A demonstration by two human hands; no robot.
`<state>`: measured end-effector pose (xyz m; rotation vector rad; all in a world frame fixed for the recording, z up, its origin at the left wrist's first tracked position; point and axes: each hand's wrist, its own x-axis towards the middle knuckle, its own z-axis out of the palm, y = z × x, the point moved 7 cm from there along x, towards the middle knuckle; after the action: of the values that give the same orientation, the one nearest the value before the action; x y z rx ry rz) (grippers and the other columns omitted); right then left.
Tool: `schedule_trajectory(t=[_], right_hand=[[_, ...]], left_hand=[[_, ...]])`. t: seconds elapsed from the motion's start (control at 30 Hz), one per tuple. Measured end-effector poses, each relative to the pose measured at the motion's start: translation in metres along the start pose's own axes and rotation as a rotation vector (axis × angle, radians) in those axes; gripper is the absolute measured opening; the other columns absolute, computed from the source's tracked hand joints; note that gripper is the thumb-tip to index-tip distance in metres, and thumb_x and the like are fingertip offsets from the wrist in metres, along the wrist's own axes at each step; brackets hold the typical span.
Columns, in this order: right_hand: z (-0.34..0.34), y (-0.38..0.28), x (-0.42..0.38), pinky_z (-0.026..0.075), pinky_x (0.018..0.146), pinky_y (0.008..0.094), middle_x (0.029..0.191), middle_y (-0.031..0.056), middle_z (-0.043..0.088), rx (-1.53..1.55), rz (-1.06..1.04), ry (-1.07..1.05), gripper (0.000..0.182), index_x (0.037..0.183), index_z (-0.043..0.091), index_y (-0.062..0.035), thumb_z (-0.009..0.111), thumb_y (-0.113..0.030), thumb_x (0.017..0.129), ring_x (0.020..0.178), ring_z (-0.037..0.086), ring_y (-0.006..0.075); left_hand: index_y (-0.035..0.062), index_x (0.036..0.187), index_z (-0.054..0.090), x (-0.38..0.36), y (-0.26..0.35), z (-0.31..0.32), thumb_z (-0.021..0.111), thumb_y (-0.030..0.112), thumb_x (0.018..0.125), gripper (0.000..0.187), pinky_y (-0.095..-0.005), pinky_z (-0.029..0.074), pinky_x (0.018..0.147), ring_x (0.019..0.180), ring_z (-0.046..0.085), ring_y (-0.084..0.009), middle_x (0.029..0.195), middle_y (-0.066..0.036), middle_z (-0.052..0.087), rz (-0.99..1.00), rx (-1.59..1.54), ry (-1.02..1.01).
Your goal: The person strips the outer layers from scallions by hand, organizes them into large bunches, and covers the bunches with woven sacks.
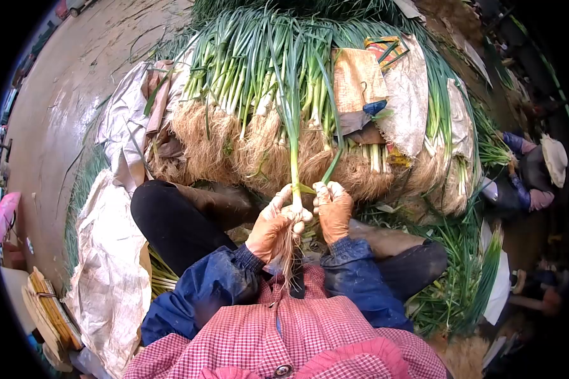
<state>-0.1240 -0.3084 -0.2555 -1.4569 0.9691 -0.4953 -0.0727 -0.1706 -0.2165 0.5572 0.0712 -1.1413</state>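
Observation:
My left hand [273, 222], in an orange-stained glove with pale fingertips, is closed round the lower end of a green garlic stalk [294, 161]. The stalk stands upright before me, its leaves reaching up over the pile, and its stringy roots [289, 252] hang below the hand. Close by on the right, my right hand [334, 211] pinches a green leaf [333, 165] beside the stalk. A yellowish strip stretches between the stalk and these fingers. Just beyond both hands lies a thick heap of green garlic [246, 69], its roots [208, 136] toward me.
Woven sacks [408, 95] lie over parts of the heap, and another pale sack [110, 271] spreads at my left. Loose green leaves [446, 290] cover the ground at right. A person [530, 167] crouches at far right. Wooden boards [54, 312] stand at lower left.

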Motion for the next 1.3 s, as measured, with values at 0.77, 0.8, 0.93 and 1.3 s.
schedule_trajectory(t=[0.77, 0.8, 0.93, 1.3], right_hand=[[-0.069, -0.019, 0.146, 0.044, 0.087, 0.0304, 0.125, 0.0152, 0.045, 0.166, -0.088, 0.151, 0.061, 0.129, 0.035, 0.0027, 0.065, 0.003, 0.076, 0.105, 0.049, 0.0203], [-0.077, -0.019, 0.177, 0.042, 0.089, 0.0319, 0.127, 0.0162, 0.043, 0.146, -0.139, 0.207, 0.063, 0.13, 0.034, 0.0028, 0.066, 0.002, 0.075, 0.108, 0.047, 0.0221], [-0.068, -0.031, 0.244, 0.037, 0.096, 0.0322, 0.123, 0.0197, 0.047, 0.038, -0.041, 0.246, 0.065, 0.126, 0.035, 0.0097, 0.07, -0.003, 0.073, 0.109, 0.048, 0.0281], [-0.002, -0.034, 0.259, 0.053, 0.073, 0.0355, 0.104, 0.0125, 0.059, 0.645, 0.315, 0.261, 0.042, 0.112, 0.052, -0.0001, 0.04, -0.036, 0.093, 0.084, 0.061, 0.0248]], left_hand=[[0.0075, 0.108, 0.043, 0.006, 0.214, -0.014, 0.053, -0.001, 0.078, 0.033, -0.0254, 0.046, 0.048, 0.064, 0.055, -0.0143, 0.091, -0.007, 0.053, 0.168, 0.673, 0.436], [0.007, 0.108, 0.043, 0.013, 0.242, -0.035, 0.054, -0.002, 0.077, 0.034, -0.026, 0.045, 0.048, 0.064, 0.055, -0.015, 0.092, -0.007, 0.052, 0.178, 0.781, 0.525], [0.0035, 0.094, 0.052, 0.056, 0.335, -0.136, 0.055, 0.0, 0.074, 0.021, -0.03, 0.043, 0.046, 0.056, 0.053, -0.0175, 0.074, -0.007, 0.054, 0.226, 1.238, 0.82], [0.0017, 0.07, 0.056, 0.152, 0.348, -0.207, 0.052, 0.004, 0.074, 0.006, -0.0321, 0.038, 0.043, 0.049, 0.052, -0.018, 0.053, -0.007, 0.05, 0.004, 1.825, 0.854]])
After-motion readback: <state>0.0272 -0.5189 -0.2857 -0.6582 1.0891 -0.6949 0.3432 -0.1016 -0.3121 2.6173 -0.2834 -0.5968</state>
